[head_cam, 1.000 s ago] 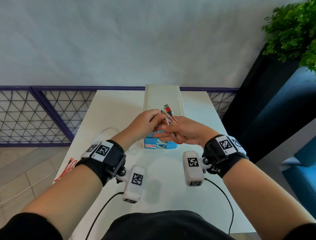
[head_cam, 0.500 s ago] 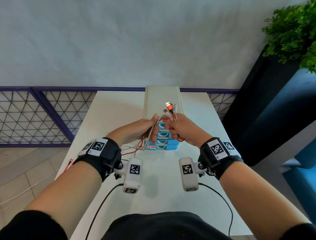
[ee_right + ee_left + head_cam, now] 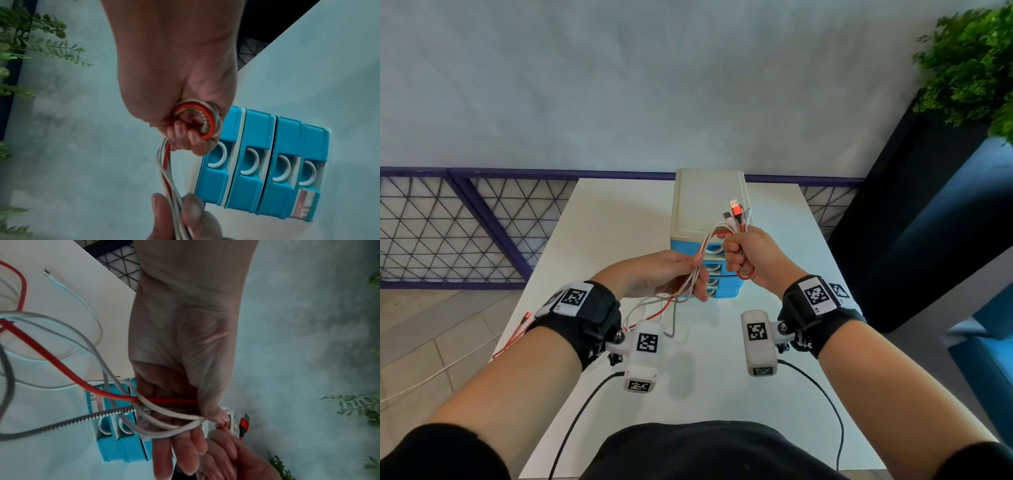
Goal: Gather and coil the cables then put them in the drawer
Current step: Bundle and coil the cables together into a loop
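Several cables, red, white and metal-braided, run between my two hands above the white table (image 3: 616, 222). My right hand (image 3: 738, 251) grips a small coil (image 3: 207, 125) of them in its fist, the plugs (image 3: 736, 209) sticking up above it. A little nearer me, my left hand (image 3: 693, 284) holds the loose strands (image 3: 700, 262) across its palm, pinched under the thumb. Their tails (image 3: 61, 363) sag down to the table on the left. The blue drawer unit (image 3: 709, 202) with a cream top stands just behind the hands, all its drawers (image 3: 257, 129) closed.
A red cable end (image 3: 517, 332) hangs over the table's left edge, and a white cable (image 3: 431, 377) lies on the tiled floor. A purple mesh railing (image 3: 465, 226) runs behind the table. A dark planter with green plants (image 3: 969, 68) stands at the right.
My left hand has slid back toward me along the cables, drawing out a length between the hands. The right hand has turned into a fist with the coil hanging below it.
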